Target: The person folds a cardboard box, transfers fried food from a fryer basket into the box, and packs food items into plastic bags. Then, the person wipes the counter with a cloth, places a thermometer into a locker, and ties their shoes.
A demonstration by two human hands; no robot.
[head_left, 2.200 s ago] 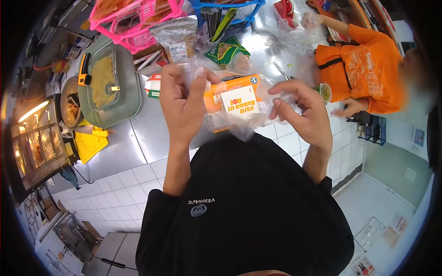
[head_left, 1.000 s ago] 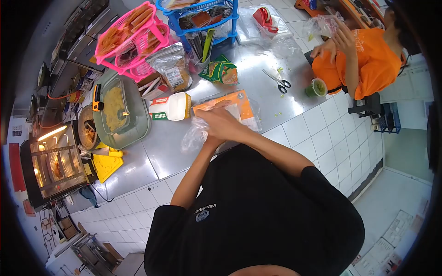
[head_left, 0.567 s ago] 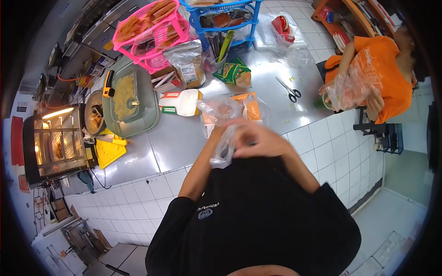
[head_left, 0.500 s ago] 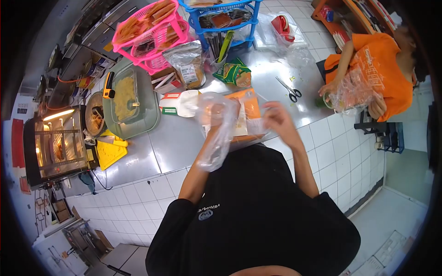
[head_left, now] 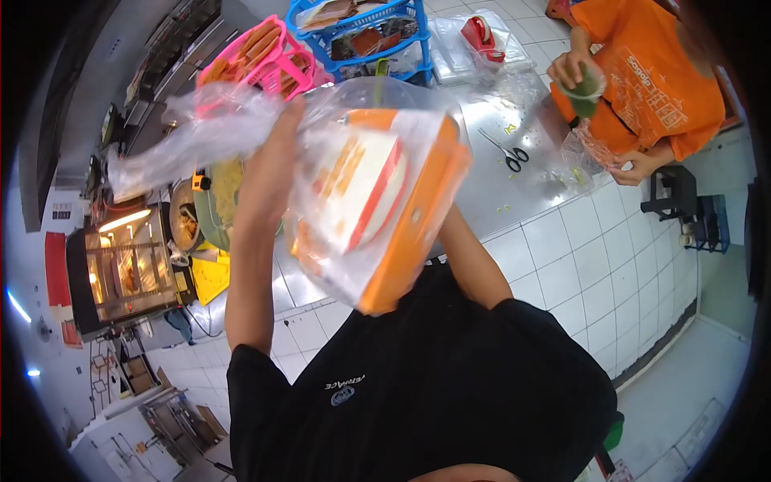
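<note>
A clear plastic bag [head_left: 189, 149] hangs in front of me above the steel table, tilted and partly blurred. Inside it are a white takeaway carton [head_left: 345, 189] with a red edge and an orange-and-white carton [head_left: 414, 225]. My left hand [head_left: 275, 153] is raised at the bag's gathered left side, its fingers closed on the plastic. My right forearm [head_left: 475, 261] reaches up behind the bag's lower right side; the bag hides my right hand, so its grip does not show.
Scissors [head_left: 512, 153] lie on the table at right. Behind stand a pink basket [head_left: 281, 64], a blue rack [head_left: 365, 44] and a red tape dispenser [head_left: 483, 40]. At left is a lit warming cabinet [head_left: 128, 269]. A co-worker in orange holds a cup [head_left: 585, 95] with green contents.
The cartons, on the table before, are now inside the plastic bag and lifted toward me. My left hand has risen leftward; my right has gone behind the bag. The co-worker has raised the cup.
</note>
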